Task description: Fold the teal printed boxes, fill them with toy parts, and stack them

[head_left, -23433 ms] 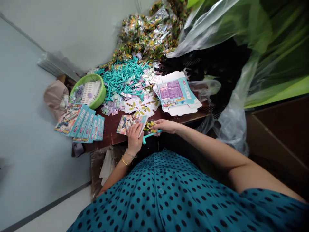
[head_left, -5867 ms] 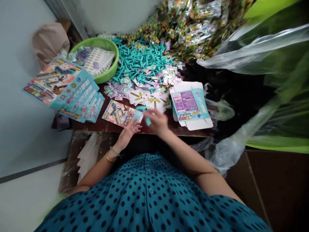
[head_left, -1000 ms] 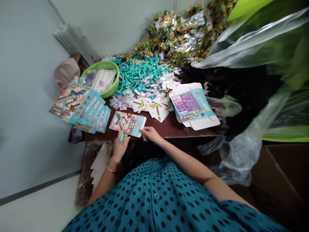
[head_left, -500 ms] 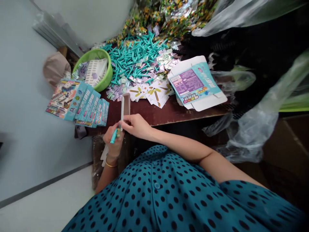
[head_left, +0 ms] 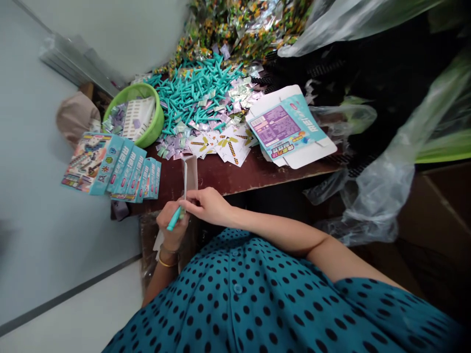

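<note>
A fan of finished boxes (head_left: 121, 169) lies at the left end of the surface (head_left: 228, 174), beside a green bowl (head_left: 149, 130). At the near edge, the left hand (head_left: 171, 228) is closed around a teal stick (head_left: 174, 219), kept ready, it seems, next to the box's opening. The right hand (head_left: 209, 206) pinches the bottom of a small box (head_left: 190, 174), standing it on end; only its pale, plain side shows. Behind lie a heap of teal sticks (head_left: 195, 93), paper inserts (head_left: 221, 144) and, further right, flat box blanks (head_left: 290, 130).
</note>
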Available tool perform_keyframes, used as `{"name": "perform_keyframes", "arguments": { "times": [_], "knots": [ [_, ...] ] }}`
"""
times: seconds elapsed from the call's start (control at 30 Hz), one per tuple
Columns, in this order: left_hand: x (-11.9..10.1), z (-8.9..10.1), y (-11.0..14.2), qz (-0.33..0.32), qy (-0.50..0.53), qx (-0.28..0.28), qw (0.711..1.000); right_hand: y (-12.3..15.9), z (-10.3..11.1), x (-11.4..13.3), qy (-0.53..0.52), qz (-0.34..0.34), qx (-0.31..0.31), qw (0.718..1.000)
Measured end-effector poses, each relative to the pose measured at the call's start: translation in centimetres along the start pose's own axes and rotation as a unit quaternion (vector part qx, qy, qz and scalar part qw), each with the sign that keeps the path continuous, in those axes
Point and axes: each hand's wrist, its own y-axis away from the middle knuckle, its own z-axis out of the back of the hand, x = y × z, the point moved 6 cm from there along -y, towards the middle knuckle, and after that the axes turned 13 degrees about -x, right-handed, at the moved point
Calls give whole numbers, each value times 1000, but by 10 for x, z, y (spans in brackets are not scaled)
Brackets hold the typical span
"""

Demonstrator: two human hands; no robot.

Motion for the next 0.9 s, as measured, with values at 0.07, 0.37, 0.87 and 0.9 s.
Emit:
{"name": "perform_keyframes", "arguments": {
  "times": [0.07,0.37,0.87,0.9],
  "knots": [
    [-3,-3,-2,4,11,8,1000,2,4,-1,14,3,-5,1000],
    [-10,-6,-8,-7,23,4,1000,3,12,2,38,23,-12,999],
    [35,-31,-5,87,-7,37,996,-48,111,-194,388,41,-153,908],
    [39,-44,4,97,5,69,993,-48,111,-199,396,37,-150,905]
  ]
}}
